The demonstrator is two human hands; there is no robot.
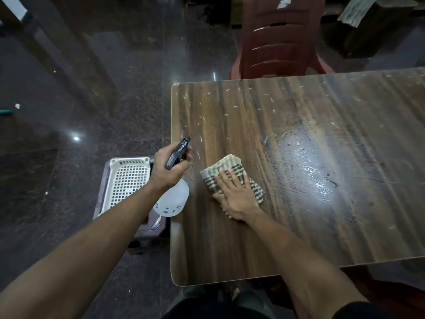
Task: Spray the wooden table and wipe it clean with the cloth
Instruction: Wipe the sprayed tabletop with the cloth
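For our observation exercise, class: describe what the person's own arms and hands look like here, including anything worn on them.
Both forearms are bare. The left hand and right hand wear no gloves, and no rings, watch or bracelet show. Only at the lower right edge does a dark sleeve appear on the right upper arm.

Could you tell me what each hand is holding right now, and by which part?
Left hand grips the spray bottle by its black trigger head; right hand presses flat on the cloth.

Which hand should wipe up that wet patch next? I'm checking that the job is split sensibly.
The right hand. It already lies flat on the cloth on the table, beside the wet patch. The left hand is busy holding the spray bottle at the table's edge.
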